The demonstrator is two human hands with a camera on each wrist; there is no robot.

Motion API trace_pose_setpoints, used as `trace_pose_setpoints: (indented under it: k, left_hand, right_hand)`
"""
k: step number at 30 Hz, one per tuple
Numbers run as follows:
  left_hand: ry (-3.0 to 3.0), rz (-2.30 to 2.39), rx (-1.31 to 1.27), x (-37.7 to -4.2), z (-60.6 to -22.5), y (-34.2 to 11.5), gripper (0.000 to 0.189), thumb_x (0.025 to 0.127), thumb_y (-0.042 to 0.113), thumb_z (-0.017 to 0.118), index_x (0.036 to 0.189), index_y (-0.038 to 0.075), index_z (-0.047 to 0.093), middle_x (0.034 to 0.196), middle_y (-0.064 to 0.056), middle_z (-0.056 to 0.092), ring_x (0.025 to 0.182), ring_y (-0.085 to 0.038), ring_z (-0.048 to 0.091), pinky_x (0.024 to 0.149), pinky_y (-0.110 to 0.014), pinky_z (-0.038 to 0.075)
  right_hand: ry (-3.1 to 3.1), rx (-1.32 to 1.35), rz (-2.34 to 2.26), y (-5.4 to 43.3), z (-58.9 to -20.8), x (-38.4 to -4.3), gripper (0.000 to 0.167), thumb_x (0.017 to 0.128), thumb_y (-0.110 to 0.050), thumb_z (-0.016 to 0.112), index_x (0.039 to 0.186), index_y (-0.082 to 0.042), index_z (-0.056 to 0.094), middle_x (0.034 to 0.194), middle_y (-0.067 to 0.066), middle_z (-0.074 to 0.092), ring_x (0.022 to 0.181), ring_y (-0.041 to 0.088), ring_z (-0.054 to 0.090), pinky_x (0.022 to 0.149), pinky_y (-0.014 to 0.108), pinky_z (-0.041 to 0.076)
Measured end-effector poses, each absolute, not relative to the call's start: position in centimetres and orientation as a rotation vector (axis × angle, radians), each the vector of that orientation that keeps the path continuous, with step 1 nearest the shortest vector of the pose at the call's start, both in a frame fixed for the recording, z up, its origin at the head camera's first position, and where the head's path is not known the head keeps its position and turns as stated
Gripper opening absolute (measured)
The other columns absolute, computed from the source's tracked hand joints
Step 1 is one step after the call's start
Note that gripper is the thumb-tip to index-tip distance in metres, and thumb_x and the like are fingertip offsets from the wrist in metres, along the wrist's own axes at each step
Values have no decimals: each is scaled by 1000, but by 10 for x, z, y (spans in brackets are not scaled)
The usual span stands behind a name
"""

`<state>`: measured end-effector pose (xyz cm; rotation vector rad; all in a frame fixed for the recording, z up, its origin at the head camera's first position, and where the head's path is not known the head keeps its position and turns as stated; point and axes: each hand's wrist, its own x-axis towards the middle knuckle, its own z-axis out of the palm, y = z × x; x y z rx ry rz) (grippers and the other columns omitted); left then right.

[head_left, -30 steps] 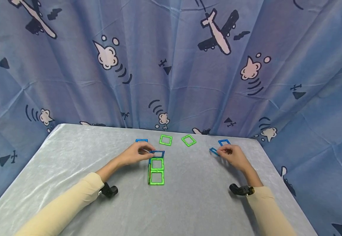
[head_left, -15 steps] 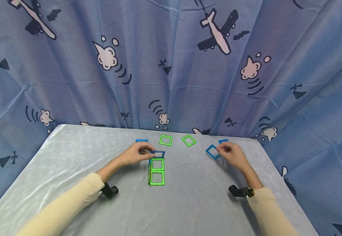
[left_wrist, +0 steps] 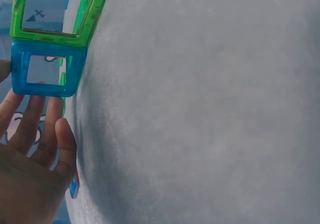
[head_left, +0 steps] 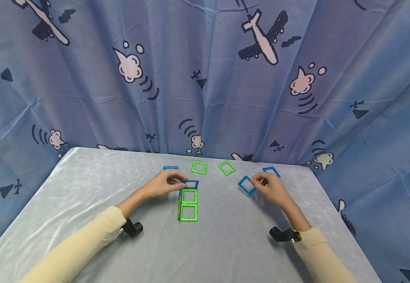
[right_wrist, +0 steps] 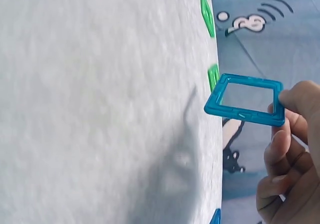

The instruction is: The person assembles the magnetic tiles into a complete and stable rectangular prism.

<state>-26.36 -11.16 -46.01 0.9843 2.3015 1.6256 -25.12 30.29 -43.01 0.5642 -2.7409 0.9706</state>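
Observation:
My left hand (head_left: pixel 164 183) pinches the edge of a blue square magnetic tile (head_left: pixel 190 184) at the far end of a joined row; in the left wrist view its other fingers (left_wrist: pixel 47 134) stretch out below this tile. Two green square magnetic tiles (head_left: pixel 189 212) form the row's near part, and a thin edge with red, blue and green runs along their left side. Further right, my right hand (head_left: pixel 271 188) holds another blue square magnetic tile (right_wrist: pixel 245 116) by one corner, raised above the table, between thumb and fingers.
Two loose green tiles (head_left: pixel 199 168) lie at the table's back. One blue tile (head_left: pixel 171 168) sits behind the left hand, partly hidden, and another blue tile (head_left: pixel 275 170) behind the right hand. A patterned curtain (head_left: pixel 205 78) hangs beyond the white-covered table (head_left: pixel 226 247).
My right hand has moved left with its blue tile, which has turned from nearly edge-on to showing its open square face. The left hand stays at the joined tiles.

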Motion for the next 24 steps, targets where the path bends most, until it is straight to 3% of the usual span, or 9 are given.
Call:
trace_pose_setpoints:
  k: [24]
  left_hand:
    - [2277, 1616, 973, -265, -461, -112, 25, 99, 8, 69, 121, -3, 68, 119, -17, 66, 114, -34, 63, 95, -42, 52]
  right_hand:
    - [-2756, 587, 1194, 263, -432, -244, 8, 97, -4, 69, 93, 3, 73, 74, 0, 64, 61, 15, 60, 54, 27, 48]
